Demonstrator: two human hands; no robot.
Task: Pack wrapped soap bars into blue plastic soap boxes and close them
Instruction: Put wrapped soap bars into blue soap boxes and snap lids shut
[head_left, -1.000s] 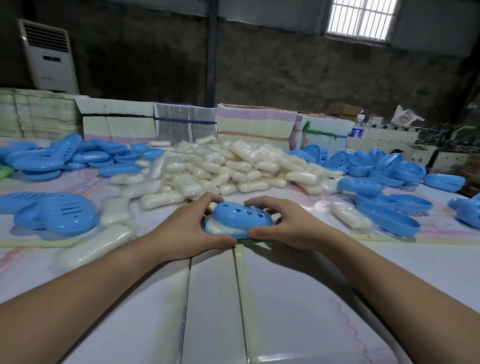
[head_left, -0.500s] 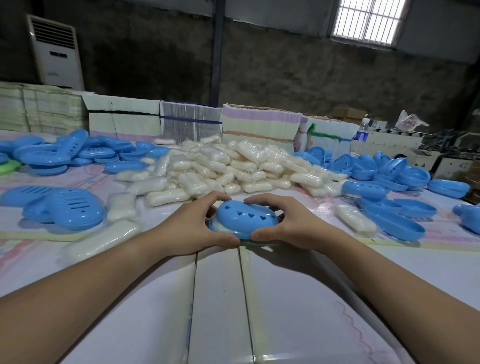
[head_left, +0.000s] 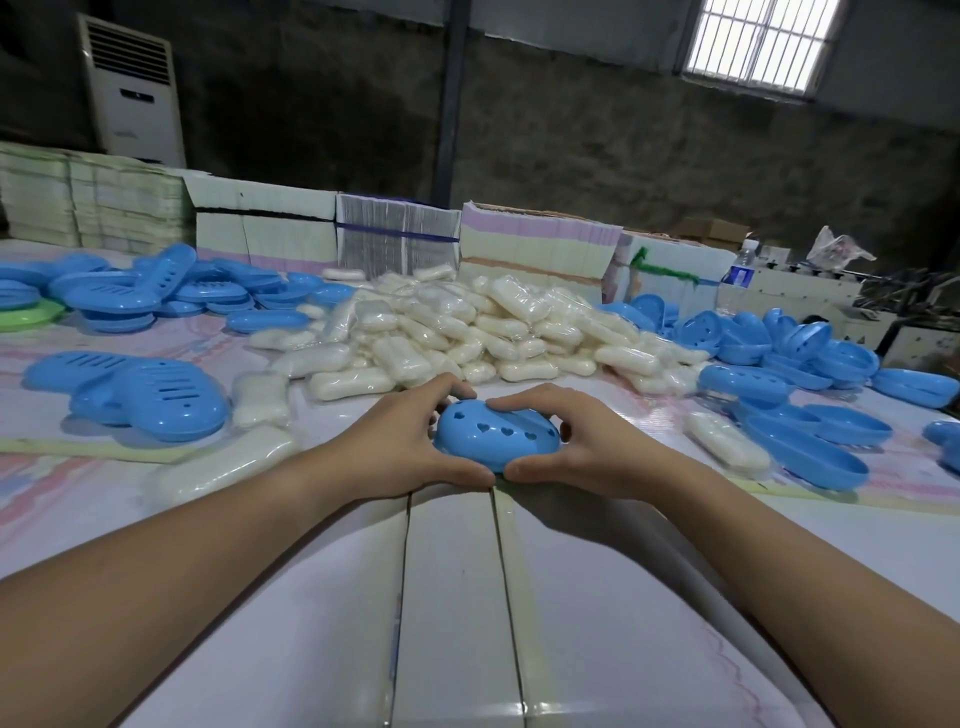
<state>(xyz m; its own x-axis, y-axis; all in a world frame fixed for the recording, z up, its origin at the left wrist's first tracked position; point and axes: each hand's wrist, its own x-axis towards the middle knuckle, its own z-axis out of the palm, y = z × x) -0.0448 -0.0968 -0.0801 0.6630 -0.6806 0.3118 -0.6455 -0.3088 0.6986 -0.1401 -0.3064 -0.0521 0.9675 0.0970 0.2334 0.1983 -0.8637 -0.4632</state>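
Pressing a soap box shut, centre frame

Behind it lies the soap pile (head_left: 467, 327); the box (head_left: 496, 436) sits on the table (head_left: 457, 597), left hand (head_left: 410, 447) and right hand (head_left: 587, 447) clasping its ends. Squeeze evenly all round so the lid seats flush.

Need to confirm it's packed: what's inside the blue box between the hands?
The soap box looks shut under both hands. The heart holes show only dark; its contents are hidden.

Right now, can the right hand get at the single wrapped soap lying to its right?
Probably yes. That soap lies alone on the table, nothing between it and the right hand, but this hand and the left hand are both clasping the blue box.
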